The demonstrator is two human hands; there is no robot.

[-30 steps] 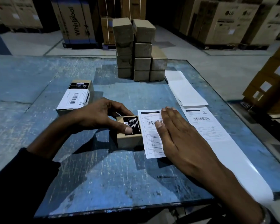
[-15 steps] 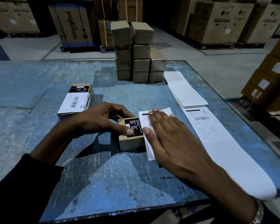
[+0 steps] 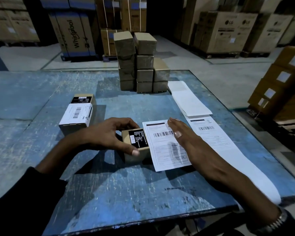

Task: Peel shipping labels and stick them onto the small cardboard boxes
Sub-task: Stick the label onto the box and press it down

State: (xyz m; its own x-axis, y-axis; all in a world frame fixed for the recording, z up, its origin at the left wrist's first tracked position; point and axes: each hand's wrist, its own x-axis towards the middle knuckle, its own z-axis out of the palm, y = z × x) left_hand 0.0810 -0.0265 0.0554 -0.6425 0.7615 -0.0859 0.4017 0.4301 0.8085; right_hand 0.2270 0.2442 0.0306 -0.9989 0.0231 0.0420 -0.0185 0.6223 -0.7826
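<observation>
Blue, scratched metal is the surface of the worn table (image 3: 109,188) where the work is done. Nearest to the person, the left hand (image 3: 107,136) grips a small brown cardboard box with a black printed sticker on top (image 3: 137,144); the thumb lies on the near top corner and the other fingers curl around the far side. A white shipping label with a barcode (image 3: 163,147) lies just beside this box on the right, and its left edge seems to touch the box or go onto it, but I cannot tell if it is already stuck. The right hand (image 3: 182,133) lies flat on this label, with the fingers straight and close together.

A long white strip of label backing with 1 more printed label (image 3: 216,142) lies further right. A little behind on the left is a brown box already wrapped with a white label (image 3: 77,114), and a folded stack of blank white sheets (image 3: 189,101) is at the right. At the far edge stands a pile of plain brown cardboard boxes (image 3: 140,65).

I think the risk is a crooked or wrinkled label: if the box slides under the left hand, or if the right hand presses the loose sheet before it is aligned, the glue can catch in a wrong place or on the table.
</observation>
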